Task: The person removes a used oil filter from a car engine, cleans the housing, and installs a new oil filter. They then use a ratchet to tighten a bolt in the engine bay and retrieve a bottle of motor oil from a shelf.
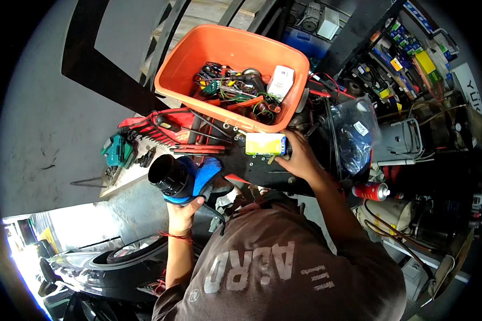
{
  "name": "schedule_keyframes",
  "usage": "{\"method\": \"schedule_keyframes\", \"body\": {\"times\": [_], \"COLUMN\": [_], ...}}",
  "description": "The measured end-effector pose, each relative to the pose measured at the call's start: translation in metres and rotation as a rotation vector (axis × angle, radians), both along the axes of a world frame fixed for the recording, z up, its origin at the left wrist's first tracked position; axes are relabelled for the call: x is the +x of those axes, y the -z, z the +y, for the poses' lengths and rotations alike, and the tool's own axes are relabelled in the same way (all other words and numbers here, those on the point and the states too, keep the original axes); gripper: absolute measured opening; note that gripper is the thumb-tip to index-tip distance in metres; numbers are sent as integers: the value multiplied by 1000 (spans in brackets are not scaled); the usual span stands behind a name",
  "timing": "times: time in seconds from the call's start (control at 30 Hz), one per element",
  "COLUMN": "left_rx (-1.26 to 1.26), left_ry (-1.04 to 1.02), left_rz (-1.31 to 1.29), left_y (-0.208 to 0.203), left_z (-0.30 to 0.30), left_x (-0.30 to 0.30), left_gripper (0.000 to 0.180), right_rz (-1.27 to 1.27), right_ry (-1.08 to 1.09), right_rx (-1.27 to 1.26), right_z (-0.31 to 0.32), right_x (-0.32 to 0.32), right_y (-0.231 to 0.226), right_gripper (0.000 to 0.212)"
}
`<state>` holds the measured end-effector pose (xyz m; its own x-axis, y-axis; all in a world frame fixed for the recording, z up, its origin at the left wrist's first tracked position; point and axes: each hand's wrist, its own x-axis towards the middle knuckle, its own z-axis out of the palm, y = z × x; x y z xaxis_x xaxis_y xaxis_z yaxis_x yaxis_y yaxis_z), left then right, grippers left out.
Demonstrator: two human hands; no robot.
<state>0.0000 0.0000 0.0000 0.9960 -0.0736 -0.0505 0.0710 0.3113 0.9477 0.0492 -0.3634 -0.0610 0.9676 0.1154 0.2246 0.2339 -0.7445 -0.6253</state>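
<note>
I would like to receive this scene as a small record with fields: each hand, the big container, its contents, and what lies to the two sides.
Left hand: holds a blue-and-black device with a ribbed black cylindrical end; its exact kind is unclear
Right hand: holds a yellow-and-white box at its right end
Container: orange tub, beyond both hands
Contents: tangled cables, a white carton, other small items
Left side: teal object
Right side: clear plastic bag, red can
</note>
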Motion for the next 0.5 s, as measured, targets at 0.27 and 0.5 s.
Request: {"method": "schedule_keyframes", "body": {"times": [0.27, 0.5], "left_rx": [-61, -47], "left_ry": [-19, -18], "left_rz": [25, 30], "left_y": [3, -1], "left_z": [-33, -26], "left_x": [6, 3], "left_gripper": [81, 76], "right_rz": [-93, -24], "right_ry": [-6, 0], "right_rx": [93, 191], "right_z": [15, 30], "right_x": [-14, -29], "right_y": [-69, -64], "right_gripper": [62, 64]}}
